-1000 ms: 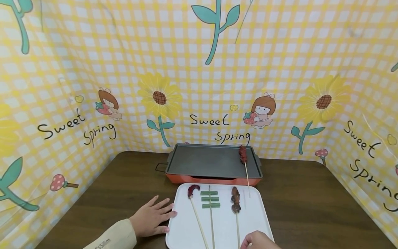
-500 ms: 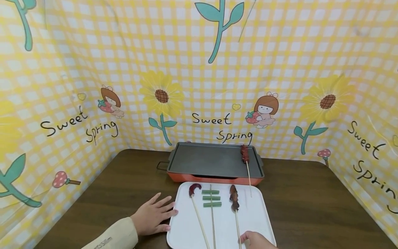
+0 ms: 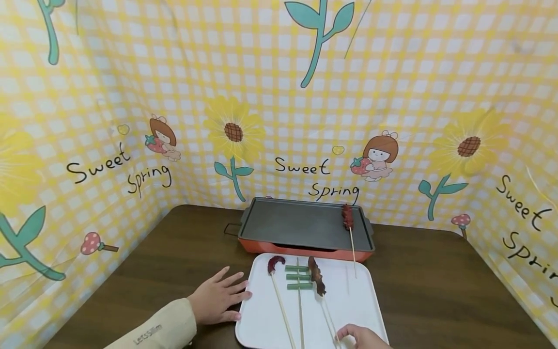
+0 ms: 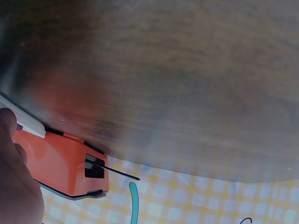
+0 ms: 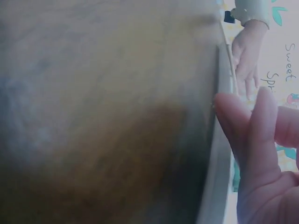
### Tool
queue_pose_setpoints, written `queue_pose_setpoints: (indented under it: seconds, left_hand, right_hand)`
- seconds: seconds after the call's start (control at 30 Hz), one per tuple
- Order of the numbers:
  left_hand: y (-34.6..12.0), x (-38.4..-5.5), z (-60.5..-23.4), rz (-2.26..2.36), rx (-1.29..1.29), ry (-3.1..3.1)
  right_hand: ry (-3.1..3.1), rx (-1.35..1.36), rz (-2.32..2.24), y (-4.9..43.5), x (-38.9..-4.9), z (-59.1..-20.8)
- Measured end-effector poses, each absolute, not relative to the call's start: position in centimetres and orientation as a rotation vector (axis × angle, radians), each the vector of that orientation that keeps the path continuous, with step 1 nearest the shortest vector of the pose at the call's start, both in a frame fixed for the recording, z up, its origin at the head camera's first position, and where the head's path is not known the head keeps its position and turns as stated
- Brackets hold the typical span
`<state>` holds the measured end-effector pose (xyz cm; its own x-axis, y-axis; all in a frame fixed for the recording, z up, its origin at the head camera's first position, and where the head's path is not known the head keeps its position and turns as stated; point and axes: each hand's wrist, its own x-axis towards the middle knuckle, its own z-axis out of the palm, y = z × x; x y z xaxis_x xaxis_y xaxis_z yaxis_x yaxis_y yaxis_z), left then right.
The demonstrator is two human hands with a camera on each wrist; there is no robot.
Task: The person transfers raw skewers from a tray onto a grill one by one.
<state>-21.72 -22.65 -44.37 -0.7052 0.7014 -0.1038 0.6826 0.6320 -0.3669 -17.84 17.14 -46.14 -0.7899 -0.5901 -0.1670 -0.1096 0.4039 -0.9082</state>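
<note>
In the head view my right hand (image 3: 362, 336) pinches the lower stick of a brown meat skewer (image 3: 318, 278) over a white tray (image 3: 357, 295). The meat leans left, its tip close beside a skewer of green vegetable pieces (image 3: 299, 277). Left of that lies a skewer with a curled dark red piece (image 3: 276, 264). My left hand (image 3: 218, 296) lies with fingers spread, fingertips at the tray's left rim. In the right wrist view the right thumb and a finger (image 5: 264, 126) come together at the tips; the stick is hidden there.
Behind the tray stands an orange griddle with a dark flat plate (image 3: 296, 223). A red meat skewer (image 3: 348, 216) lies at its right end, the stick reaching out over the tray. A wire handle (image 4: 114, 171) sticks out of the griddle's side. A checked cloth (image 3: 279, 97) hangs behind the brown table (image 3: 436, 291).
The brown meat skewer has swung left at its top, from the tray's right half toward the green skewer. My right hand has moved slightly forward. The left hand stays at the rim.
</note>
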Motion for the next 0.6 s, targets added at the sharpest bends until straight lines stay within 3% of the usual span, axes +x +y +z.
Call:
queue_pose_setpoints:
  seconds: [0.6]
  left_hand:
    - [-22.6, -22.0, -44.3, 0.597, -1.188, -2.798]
  right_hand:
    - [2.183, -0.524, -1.494, 15.9, -17.8, -43.3]
